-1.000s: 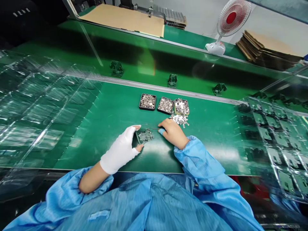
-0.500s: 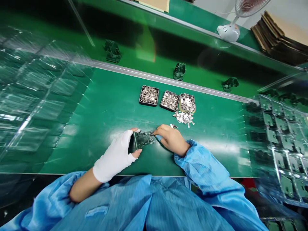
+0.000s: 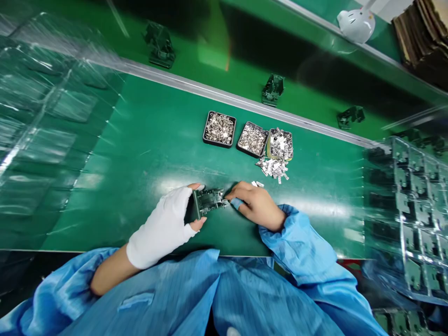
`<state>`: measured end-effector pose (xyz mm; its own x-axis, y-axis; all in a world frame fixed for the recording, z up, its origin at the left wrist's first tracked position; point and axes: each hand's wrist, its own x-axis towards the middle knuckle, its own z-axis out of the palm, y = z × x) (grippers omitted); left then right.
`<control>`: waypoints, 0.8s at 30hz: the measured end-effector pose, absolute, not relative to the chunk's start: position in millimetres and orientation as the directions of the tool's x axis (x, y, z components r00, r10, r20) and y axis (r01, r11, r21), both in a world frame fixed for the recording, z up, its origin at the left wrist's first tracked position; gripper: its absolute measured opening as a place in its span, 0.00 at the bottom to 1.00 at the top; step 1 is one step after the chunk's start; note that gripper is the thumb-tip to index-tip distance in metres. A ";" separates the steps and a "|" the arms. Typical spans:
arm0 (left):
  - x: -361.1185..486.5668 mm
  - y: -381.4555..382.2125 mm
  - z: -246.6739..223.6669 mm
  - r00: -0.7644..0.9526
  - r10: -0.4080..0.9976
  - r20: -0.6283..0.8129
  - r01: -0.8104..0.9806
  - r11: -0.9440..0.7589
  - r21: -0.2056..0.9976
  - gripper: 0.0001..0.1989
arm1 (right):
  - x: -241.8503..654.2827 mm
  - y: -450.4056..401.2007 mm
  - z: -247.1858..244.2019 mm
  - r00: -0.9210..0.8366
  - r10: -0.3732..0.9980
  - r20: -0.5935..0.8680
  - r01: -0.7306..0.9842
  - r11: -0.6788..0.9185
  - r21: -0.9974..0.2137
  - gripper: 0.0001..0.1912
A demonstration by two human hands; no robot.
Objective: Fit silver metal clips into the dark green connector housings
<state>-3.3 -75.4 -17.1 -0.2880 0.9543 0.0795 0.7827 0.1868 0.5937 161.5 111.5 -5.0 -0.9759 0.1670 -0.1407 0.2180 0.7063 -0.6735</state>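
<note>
My left hand (image 3: 168,224), in a white fingerless glove, grips a dark green plastic housing (image 3: 209,200) between thumb and fingers. Its slotted end points right. My right hand (image 3: 255,204), with a blue wrap on one finger, pinches something small and shiny against that end; the fingertips cover most of it, so its kind does not show. Beyond the hands lie a pile of flat metal pieces (image 3: 275,169) and a few loose ones (image 3: 258,184). Three small trays hold metal parts: a left tray (image 3: 220,143), a middle tray (image 3: 249,152) and a right tray (image 3: 291,157).
Clear plastic blister trays (image 3: 38,154) cover the left of the green table (image 3: 157,130). Blister trays with green housings (image 3: 420,205) stand at the right. Behind a metal rail (image 3: 196,88) sit more housings (image 3: 273,89). A white fan base (image 3: 357,25) and stacked cardboard (image 3: 422,37) occupy the shelf.
The camera view has shifted and turned slightly. My left hand still holds the housing, and my right fingertips stay at its right end, drawn a little outward.
</note>
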 end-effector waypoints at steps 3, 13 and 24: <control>-3.9 -75.4 -16.6 -0.289 0.955 0.072 0.776 0.190 0.601 0.26 | 161.0 104.9 -2.1 -0.972 0.155 -0.175 0.229 0.790 -0.569 0.19; -4.4 -72.5 -16.8 -0.304 0.952 0.033 0.737 0.213 0.641 0.26 | 156.5 93.6 9.0 -0.937 0.214 -0.277 0.315 0.860 -0.402 0.17; -0.1 -71.1 -25.6 -0.298 0.908 0.295 0.788 0.060 0.612 0.25 | 158.4 98.8 -6.1 -0.944 0.329 0.010 0.275 0.804 -0.527 0.16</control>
<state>-0.1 -71.1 -25.6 -0.2978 0.9079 0.2949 0.7884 0.0597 0.6122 158.4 98.8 -6.1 -0.9442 0.3291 0.0102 0.2747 0.8044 -0.5268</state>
